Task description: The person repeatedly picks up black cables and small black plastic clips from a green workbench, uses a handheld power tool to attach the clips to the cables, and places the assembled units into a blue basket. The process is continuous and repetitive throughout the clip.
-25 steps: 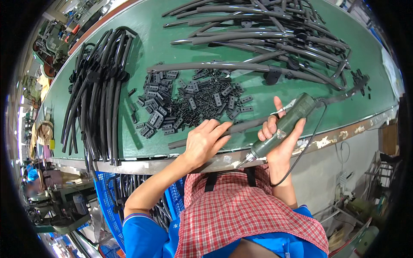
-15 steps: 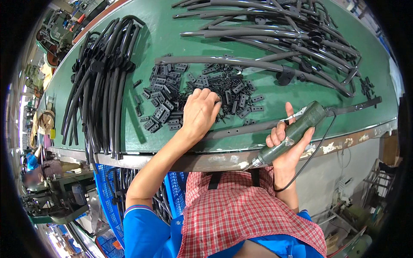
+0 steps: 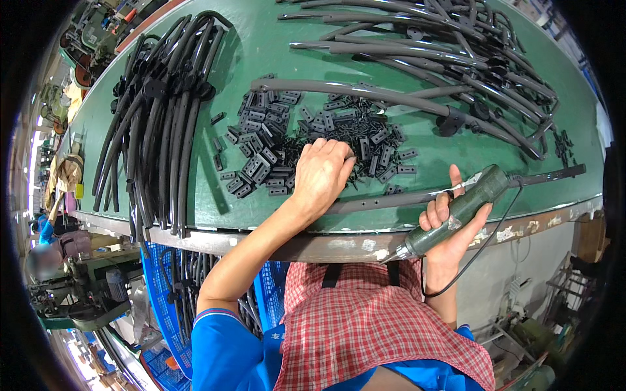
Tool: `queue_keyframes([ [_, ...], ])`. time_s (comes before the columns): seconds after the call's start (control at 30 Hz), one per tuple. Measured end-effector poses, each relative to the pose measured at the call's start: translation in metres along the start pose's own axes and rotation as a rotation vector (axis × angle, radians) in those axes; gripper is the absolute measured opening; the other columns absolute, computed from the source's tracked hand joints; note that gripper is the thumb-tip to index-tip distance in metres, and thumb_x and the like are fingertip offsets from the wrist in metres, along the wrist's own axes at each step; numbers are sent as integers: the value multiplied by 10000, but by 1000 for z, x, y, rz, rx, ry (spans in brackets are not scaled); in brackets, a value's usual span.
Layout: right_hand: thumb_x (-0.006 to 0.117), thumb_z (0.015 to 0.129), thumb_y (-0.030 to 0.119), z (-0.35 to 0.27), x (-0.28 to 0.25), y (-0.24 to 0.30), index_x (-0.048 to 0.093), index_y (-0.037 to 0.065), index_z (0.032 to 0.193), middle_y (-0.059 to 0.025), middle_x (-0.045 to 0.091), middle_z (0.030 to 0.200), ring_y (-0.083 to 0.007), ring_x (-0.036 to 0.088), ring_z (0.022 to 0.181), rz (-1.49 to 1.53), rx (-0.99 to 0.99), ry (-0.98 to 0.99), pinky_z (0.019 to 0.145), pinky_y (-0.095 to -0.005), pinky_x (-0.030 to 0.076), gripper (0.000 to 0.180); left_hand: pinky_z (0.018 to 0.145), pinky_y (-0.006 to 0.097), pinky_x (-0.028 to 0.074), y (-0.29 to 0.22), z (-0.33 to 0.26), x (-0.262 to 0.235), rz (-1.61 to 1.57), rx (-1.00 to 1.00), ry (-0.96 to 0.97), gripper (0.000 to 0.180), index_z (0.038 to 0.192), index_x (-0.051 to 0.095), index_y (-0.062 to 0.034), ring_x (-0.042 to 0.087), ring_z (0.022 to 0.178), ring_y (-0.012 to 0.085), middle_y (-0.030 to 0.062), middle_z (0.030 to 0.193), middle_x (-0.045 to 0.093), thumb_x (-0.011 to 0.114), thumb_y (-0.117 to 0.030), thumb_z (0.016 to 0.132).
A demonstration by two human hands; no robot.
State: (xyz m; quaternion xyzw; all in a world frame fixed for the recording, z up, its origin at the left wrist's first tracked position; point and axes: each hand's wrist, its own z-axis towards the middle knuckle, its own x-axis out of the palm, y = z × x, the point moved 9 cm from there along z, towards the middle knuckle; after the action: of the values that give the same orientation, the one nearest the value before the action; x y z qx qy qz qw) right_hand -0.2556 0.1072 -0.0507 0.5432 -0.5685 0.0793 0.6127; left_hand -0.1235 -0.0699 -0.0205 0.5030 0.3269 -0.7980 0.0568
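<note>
At the far left of the green counter [image 3: 261, 39] lies a bundle of black curved tubes [image 3: 163, 124], too many and too overlapped to count, their long axes running from the near edge up and away, bowed toward the right at the top. Below the counter edge a blue crate [image 3: 163, 280] holds more dark tubes. Next comes a loose heap of small black flat clips [image 3: 306, 133], several dozen and too crowded to count. The left hand [image 3: 323, 173] rests palm down on the near side of this heap, fingers curled onto the clips; whether its grip has closed on one cannot be told. A single long grey tube [image 3: 391, 199] lies along the near edge, its axis running left to right and rising slightly rightward. The right hand [image 3: 453, 218] has its grip clamped round one green powered screwdriver [image 3: 456, 212], whose long axis slants from upper right to lower left, tip pointing down-left over the counter edge, cord trailing beneath. Beyond, at upper right, a tangle of grey bent tubes [image 3: 456, 58] sprawls, uncountable.
</note>
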Motion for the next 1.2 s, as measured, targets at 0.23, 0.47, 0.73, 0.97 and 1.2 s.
queue_keyframes([
  [0.23,357,827,775,-1,17,10,417,95,1350,2,408,607,-127,367,490,2,-38,-20,473,-288,329,860,650,316,462,11,-3,-9,-473,-154,-62,148,990,635,-22,558,691,168,64,843,642,627,-95,861],
  [0.47,335,772,840,19,100,57,408,60,1336,-37,464,650,-165,441,549,68,-449,168,515,-343,410,966,477,189,339,21,-7,25,-1472,-541,210,278,1148,609,28,473,593,50,57,802,617,574,-131,922],
  [0.73,353,748,857,29,124,46,407,39,1344,-23,434,679,-144,417,562,-66,-657,193,533,-322,382,1014,400,213,392,11,-17,46,-1595,-691,423,247,1087,616,26,564,530,112,117,761,653,609,-141,905],
  [0.97,397,731,855,18,125,52,392,25,1326,-29,455,674,-146,415,538,-84,-765,199,494,-311,376,1021,403,209,475,13,-16,44,-1699,-709,394,148,1003,601,-18,665,628,163,149,824,682,611,-125,901],
  [1.2,476,715,831,11,128,53,350,34,1391,-35,464,680,-155,428,544,-81,-808,287,496,-318,379,1052,401,217,484,8,-18,47,-1681,-727,478,157,974,600,-20,664,590,175,152,794,682,598,-167,919],
])
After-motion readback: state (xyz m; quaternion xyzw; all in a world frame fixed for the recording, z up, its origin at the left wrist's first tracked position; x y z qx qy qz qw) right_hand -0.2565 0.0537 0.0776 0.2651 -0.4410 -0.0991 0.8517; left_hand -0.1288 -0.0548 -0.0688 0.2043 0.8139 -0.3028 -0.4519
